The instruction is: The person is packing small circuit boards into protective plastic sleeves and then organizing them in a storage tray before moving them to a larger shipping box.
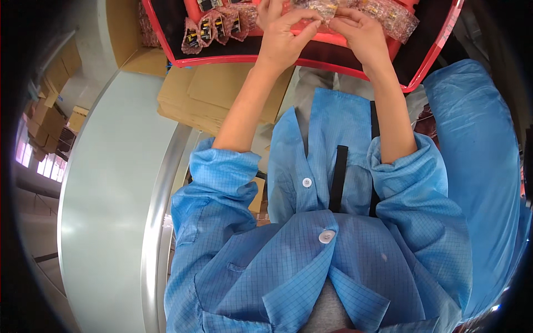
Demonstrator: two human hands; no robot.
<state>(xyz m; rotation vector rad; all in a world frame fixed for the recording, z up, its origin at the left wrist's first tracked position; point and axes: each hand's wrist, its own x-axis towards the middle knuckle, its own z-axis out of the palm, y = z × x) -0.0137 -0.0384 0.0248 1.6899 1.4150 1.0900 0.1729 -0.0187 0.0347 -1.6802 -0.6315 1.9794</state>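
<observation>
At the top edge, my left hand [282,39] and my right hand [362,38] meet over a red-rimmed black bin [244,59]. Between their fingertips is a part in clear pink bubble wrap [322,8], with something yellowish inside. Thumb and fingers of each hand are pinched together at its edges. Left of my left hand, several bubble-wrapped parts [214,29] with black and yellow pieces stand in a row. More wrapped parts [397,19] lie to the right of my right hand. The upper part of the bin is cut off by the frame.
Flattened cardboard [214,91] lies just below the bin. A long pale-green surface with a metal edge [116,205] runs along the left, and an open cardboard box [126,33] stands at the upper left. Something under a blue cover [474,166] rises at the right.
</observation>
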